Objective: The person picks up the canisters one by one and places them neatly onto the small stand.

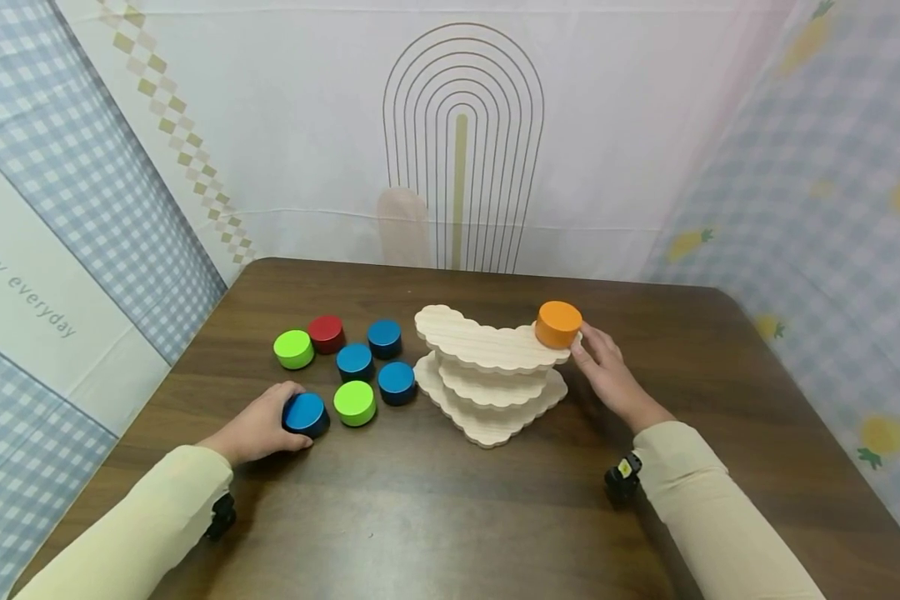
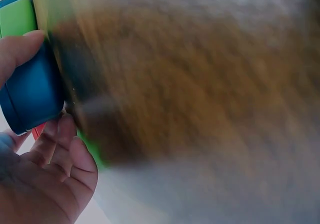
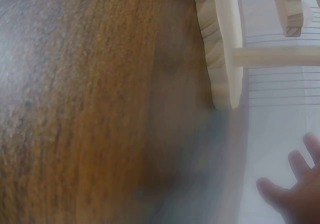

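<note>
My left hand (image 1: 270, 425) holds a blue round block (image 1: 306, 414) on the table, thumb on the near side and fingers on the far side. In the left wrist view the thumb and fingertips flank that blue block (image 2: 37, 92). An orange round block (image 1: 558, 324) sits at the right end of the top tier of a pale wooden tiered stand (image 1: 487, 346) with scalloped edges. Right beside that end is my right hand (image 1: 607, 371), its fingers extended; whether they touch the stand or the block is unclear. The right wrist view shows this hand (image 3: 300, 189) apart from the stand's lower tier (image 3: 220, 54).
Beyond the left hand lie a green block (image 1: 355, 403), another green block (image 1: 294, 349), a red block (image 1: 326, 334) and several blue blocks (image 1: 355, 362). They stand on a dark wooden table (image 1: 435, 517), left of the stand. Printed cloth (image 1: 307, 125) hangs behind the table.
</note>
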A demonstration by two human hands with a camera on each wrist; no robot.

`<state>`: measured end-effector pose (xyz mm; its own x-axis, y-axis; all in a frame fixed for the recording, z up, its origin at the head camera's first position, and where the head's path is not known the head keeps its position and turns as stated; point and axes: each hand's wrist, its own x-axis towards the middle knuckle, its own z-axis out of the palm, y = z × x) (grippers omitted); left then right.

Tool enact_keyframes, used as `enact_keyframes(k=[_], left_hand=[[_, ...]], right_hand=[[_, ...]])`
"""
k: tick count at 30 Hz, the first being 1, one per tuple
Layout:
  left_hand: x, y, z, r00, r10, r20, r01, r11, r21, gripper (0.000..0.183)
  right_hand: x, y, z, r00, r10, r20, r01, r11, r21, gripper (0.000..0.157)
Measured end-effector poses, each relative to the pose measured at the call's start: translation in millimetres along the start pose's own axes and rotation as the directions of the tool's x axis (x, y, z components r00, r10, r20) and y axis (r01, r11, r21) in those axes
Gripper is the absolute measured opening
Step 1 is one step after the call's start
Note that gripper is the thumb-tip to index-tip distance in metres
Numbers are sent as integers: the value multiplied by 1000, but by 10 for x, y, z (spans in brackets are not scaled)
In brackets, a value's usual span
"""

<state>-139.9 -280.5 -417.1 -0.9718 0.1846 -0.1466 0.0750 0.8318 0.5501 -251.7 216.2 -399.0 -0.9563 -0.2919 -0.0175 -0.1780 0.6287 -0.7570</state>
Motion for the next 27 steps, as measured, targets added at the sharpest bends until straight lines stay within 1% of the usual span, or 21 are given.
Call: enact_keyframes(k=[5, 10, 14, 19, 27], left_hand=[[17, 23, 21, 999, -25, -27, 25, 1000, -1, 70], [41, 71, 31, 996, -29, -85, 29, 1000, 6, 70], [49, 147, 41, 988, 7, -154, -7, 1000, 2, 68], [52, 307, 26, 972, 55, -227, -62, 998, -23, 65], [60, 508, -58, 951, 62, -302, -87, 994, -70, 61]], right_hand=[[2, -5, 0, 1000, 5, 3, -5, 1000, 0, 72], [-3, -8, 0, 1000, 1, -3, -1, 1000, -3, 71], [-1, -3, 0, 1000, -7, -10, 7, 1000, -2, 70], [-2, -4, -7, 1000, -1, -10, 1, 1000, -2, 70], [9, 13, -1, 1000, -5, -12, 5, 1000, -6, 70]])
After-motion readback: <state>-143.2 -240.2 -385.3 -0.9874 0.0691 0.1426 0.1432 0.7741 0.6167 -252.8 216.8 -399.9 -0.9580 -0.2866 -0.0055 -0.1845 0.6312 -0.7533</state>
